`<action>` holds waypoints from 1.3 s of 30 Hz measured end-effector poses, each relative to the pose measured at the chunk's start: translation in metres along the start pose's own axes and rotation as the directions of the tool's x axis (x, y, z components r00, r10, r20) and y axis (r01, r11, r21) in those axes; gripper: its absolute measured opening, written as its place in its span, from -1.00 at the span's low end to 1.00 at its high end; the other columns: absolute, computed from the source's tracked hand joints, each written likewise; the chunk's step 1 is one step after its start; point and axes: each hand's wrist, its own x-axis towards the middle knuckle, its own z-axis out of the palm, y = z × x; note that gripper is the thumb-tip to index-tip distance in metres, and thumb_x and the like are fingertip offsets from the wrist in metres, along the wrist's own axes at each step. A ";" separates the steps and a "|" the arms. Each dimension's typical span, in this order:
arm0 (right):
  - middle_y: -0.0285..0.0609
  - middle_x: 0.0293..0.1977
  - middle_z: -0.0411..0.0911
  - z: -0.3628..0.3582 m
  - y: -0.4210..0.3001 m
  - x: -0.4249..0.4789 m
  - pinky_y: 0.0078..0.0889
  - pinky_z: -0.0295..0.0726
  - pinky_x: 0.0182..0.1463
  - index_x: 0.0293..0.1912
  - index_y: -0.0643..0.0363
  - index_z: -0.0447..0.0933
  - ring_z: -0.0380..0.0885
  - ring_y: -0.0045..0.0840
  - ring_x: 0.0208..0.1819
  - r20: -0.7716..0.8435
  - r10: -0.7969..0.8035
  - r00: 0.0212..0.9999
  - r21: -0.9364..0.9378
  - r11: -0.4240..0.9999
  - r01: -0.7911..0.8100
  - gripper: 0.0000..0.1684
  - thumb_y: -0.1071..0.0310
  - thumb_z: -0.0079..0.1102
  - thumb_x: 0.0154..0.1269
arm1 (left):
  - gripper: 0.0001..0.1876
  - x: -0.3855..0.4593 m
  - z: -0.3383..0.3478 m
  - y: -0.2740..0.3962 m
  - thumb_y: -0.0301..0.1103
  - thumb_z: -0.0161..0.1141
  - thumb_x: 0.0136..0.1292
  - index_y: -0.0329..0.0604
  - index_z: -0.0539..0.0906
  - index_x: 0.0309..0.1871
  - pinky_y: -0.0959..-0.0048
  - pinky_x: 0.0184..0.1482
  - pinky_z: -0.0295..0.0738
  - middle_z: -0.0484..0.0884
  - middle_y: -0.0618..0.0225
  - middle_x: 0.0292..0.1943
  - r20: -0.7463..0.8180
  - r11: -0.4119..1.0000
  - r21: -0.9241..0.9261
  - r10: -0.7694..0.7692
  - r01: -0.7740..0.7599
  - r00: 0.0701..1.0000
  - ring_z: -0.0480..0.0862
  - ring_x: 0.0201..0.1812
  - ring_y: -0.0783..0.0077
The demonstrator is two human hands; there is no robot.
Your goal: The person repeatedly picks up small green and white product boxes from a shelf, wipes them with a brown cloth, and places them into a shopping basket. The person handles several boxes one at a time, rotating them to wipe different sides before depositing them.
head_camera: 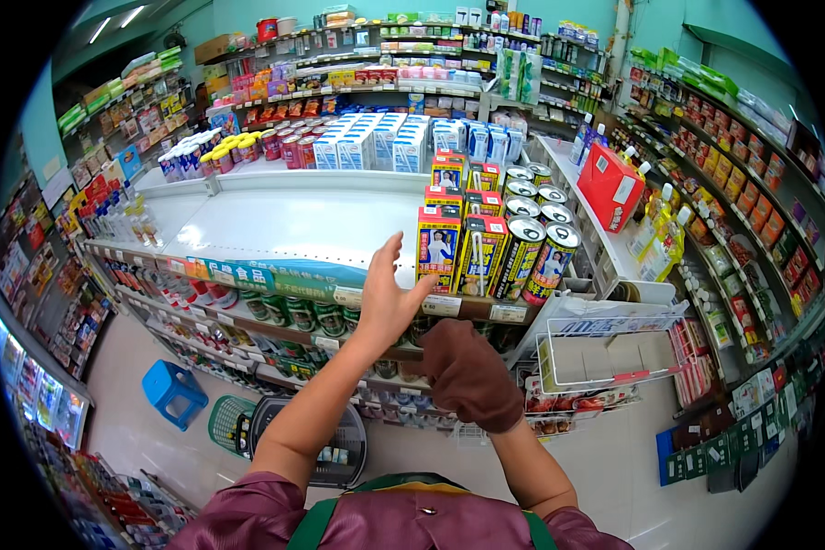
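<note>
My left hand is raised with its fingers apart, at the front edge of the white shelf, beside a yellow and red drink carton. Nothing is in it. My right hand is covered by a brown cloth and held in front of the shelf edge; its fingers are hidden under the cloth. Right of the front carton stand another carton and tall drink cans, in rows that run back. White and blue milk cartons stand on the shelf section behind, near yellow-lidded containers.
Green cans fill the tier below. A wire rack juts out at the right, under a side shelf with a red box. On the floor at the left are a blue plastic stool, a green basket and a dark basket.
</note>
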 end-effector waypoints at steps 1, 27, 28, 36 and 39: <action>-0.16 -0.39 0.43 -0.005 0.003 -0.001 -0.29 0.37 -0.17 -0.32 0.16 0.46 0.41 -0.14 -0.28 0.053 -0.024 0.998 -0.046 0.999 0.027 -0.75 0.32 0.21 -0.07 | -0.27 0.007 0.005 -0.004 -0.35 0.37 0.08 -0.33 0.26 0.29 0.31 0.08 0.47 0.54 0.07 0.00 -0.009 1.000 0.015 -0.017 0.017 1.000 0.56 0.07 0.20; -0.23 -0.19 0.49 0.042 -0.028 -0.018 -0.47 0.47 -0.06 -0.03 0.15 0.31 0.49 -0.53 -0.14 -0.088 0.238 0.967 0.117 0.967 -0.227 -0.65 0.38 0.15 0.21 | -0.39 -0.051 -0.062 0.023 -0.36 0.48 -0.06 -0.20 0.49 0.11 0.36 0.10 0.48 0.60 0.16 0.02 0.489 0.905 -0.392 0.357 -0.166 0.796 0.61 0.03 0.26; -0.25 -0.11 0.48 0.053 -0.017 -0.031 -0.47 0.48 0.02 0.14 0.16 0.21 0.49 -0.59 -0.08 -0.127 0.289 0.949 0.330 0.914 -0.234 -0.50 0.38 0.15 0.27 | -0.44 -0.066 -0.059 0.017 -0.39 0.41 -0.01 -0.21 0.48 0.11 0.33 0.11 0.46 0.58 0.13 0.04 0.525 0.912 -0.372 0.360 -0.173 0.771 0.59 0.06 0.15; -0.33 -0.13 0.49 0.086 0.028 -0.098 -0.54 0.50 -0.01 0.06 0.12 0.36 0.47 -0.68 -0.13 0.094 0.409 0.908 0.338 0.844 -0.416 -0.47 0.29 0.33 0.11 | -0.43 -0.104 -0.052 0.010 -0.36 0.36 0.01 -0.21 0.36 0.09 0.17 0.02 0.47 0.53 -0.01 -0.02 0.471 0.885 -0.394 0.426 -0.248 0.772 0.55 -0.02 -0.08; -0.33 -0.27 0.48 0.074 0.005 -0.084 -0.60 0.52 -0.19 0.08 0.11 0.31 0.47 -0.68 -0.28 0.201 0.552 0.809 0.816 0.363 -0.450 -0.45 0.26 0.31 0.14 | -0.45 -0.109 -0.050 0.014 -0.33 0.36 0.00 -0.26 0.38 0.05 0.18 -0.02 0.46 0.51 0.03 -0.06 0.428 0.874 -0.381 0.455 -0.301 0.780 0.52 -0.06 -0.07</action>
